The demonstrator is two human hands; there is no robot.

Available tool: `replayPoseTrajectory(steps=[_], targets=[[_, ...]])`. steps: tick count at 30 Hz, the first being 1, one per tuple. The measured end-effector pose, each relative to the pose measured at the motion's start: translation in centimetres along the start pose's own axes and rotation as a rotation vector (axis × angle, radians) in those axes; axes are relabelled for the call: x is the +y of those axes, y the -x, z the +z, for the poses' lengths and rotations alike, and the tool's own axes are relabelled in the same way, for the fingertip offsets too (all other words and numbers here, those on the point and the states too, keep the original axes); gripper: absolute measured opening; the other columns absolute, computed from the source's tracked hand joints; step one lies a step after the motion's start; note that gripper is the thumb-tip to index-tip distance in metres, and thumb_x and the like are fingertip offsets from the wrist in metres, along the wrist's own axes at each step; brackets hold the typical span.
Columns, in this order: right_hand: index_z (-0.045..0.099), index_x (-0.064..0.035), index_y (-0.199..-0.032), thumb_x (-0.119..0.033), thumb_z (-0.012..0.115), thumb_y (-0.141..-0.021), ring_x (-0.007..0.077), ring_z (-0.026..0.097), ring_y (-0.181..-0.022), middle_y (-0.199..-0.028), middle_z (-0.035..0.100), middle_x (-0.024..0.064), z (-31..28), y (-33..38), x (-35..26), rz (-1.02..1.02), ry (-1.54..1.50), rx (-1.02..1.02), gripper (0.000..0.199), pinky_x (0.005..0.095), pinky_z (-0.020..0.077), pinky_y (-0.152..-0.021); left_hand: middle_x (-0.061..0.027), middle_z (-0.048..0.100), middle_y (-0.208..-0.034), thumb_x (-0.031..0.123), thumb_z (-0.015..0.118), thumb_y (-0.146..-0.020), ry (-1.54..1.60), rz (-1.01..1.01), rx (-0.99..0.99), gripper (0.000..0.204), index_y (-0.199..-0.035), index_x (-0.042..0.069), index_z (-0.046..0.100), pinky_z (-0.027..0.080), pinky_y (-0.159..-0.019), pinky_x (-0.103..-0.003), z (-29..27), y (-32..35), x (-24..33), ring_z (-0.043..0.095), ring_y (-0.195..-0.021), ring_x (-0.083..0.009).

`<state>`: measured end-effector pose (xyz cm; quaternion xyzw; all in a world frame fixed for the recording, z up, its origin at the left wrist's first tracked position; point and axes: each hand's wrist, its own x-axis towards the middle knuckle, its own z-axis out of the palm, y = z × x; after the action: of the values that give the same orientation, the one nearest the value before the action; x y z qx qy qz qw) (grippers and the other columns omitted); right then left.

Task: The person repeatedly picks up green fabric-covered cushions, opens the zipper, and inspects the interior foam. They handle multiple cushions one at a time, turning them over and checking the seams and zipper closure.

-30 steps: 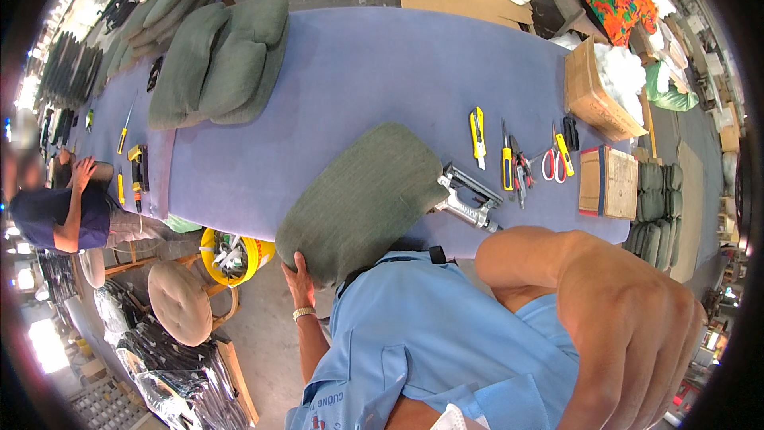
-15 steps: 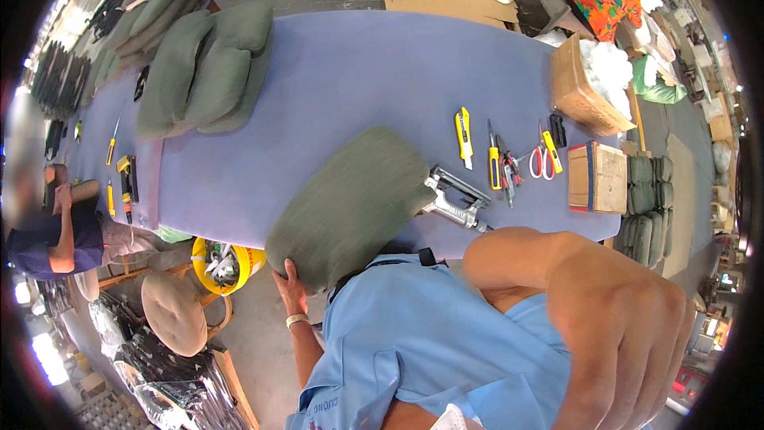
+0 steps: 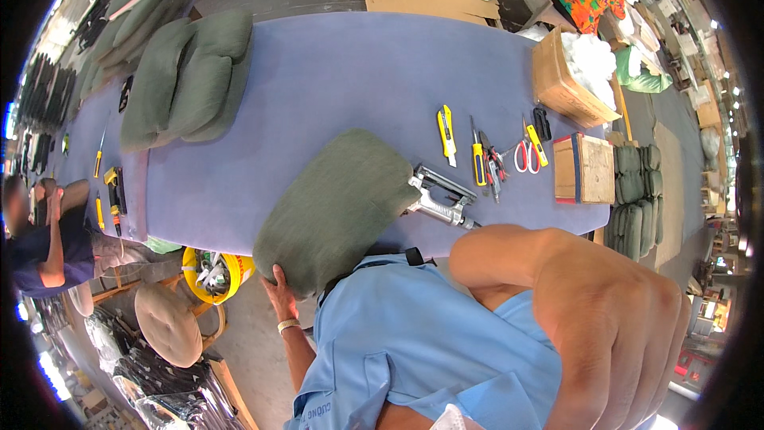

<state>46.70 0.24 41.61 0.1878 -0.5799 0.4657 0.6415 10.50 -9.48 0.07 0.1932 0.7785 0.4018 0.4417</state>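
Note:
A dark green-grey seat cushion [image 3: 338,203] lies aslant over the near edge of the blue-covered table, its lower end against my body. My left hand [image 3: 278,296] grips that lower left end, with the fingers partly hidden by the cushion. Large and close to the view on the right, my right hand [image 3: 617,334] is raised away from the table. Its fingers are bent and pressed together, and the tips are hidden. A silver air staple gun [image 3: 438,197] rests at the cushion's right end, touched by neither hand.
A yellow box cutter [image 3: 446,135], a screwdriver [image 3: 478,159], pliers [image 3: 493,163] and scissors [image 3: 527,155] lie right. Beyond stand a carton of white stuffing [image 3: 557,80] and a wooden box [image 3: 587,169]. More cushions [image 3: 199,80] sit left; a yellow bucket [image 3: 239,271] stands below. A co-worker [image 3: 48,247] is far left.
The whole view has shifted slightly, so the table and its things appear a little further left. My left hand keeps its place on the cushion; my right hand stays raised.

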Motion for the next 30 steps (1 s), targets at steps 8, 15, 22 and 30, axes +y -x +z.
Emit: replayPoseTrajectory(steps=[8,15,22,30], targets=[[0.065,-0.0009,-0.068,0.011,0.062,-0.081,0.0120,0.065,-0.064,-0.071,0.068,0.0061,-1.9,-0.8,1.0,0.022,-0.182,-0.182,0.018,0.0294,0.0596,-0.067,-0.0255,0.042,-0.155,0.066,0.064,-0.093,-0.070,-0.001,0.043,0.099,-0.159,0.000,0.028,0.041,-0.112,-0.047,0.0,-0.1,0.0,0.047,-0.139,-0.0378],[0.065,-0.0009,-0.065,0.010,0.064,-0.080,0.0129,0.065,-0.063,-0.068,0.066,0.0062,-0.7,-0.1,0.7,-0.129,-0.098,-0.111,0.019,0.0289,0.0596,-0.068,-0.0219,0.045,-0.153,0.061,0.063,-0.096,-0.096,-0.033,0.028,0.091,-0.156,0.000,0.033,0.041,-0.112,-0.045,-0.1,0.0,1.0,0.048,-0.137,-0.0341],[0.062,-0.0006,-0.057,0.009,0.064,-0.072,0.0187,0.058,-0.055,-0.058,0.058,0.0073,-0.5,-2.3,0.7,-0.125,0.095,-0.013,0.018,0.0350,0.0592,-0.068,-0.0188,0.043,-0.157,0.059,0.060,-0.099,0.036,0.033,-0.066,0.087,-0.157,0.001,0.032,0.041,-0.112,-0.044,-0.2,0.0,-0.2,0.049,-0.137,-0.0304],[0.067,-0.0011,-0.059,0.005,0.068,-0.073,0.0181,0.058,-0.053,-0.058,0.060,0.0092,1.8,-2.6,-1.8,-0.234,0.166,0.014,0.015,0.0373,0.0623,-0.073,-0.0242,0.035,-0.161,0.062,0.058,-0.098,-0.133,0.032,0.077,0.097,-0.160,-0.003,0.023,0.037,-0.116,-0.045,-1.2,-1.4,-1.7,0.046,-0.141,-0.0359]])
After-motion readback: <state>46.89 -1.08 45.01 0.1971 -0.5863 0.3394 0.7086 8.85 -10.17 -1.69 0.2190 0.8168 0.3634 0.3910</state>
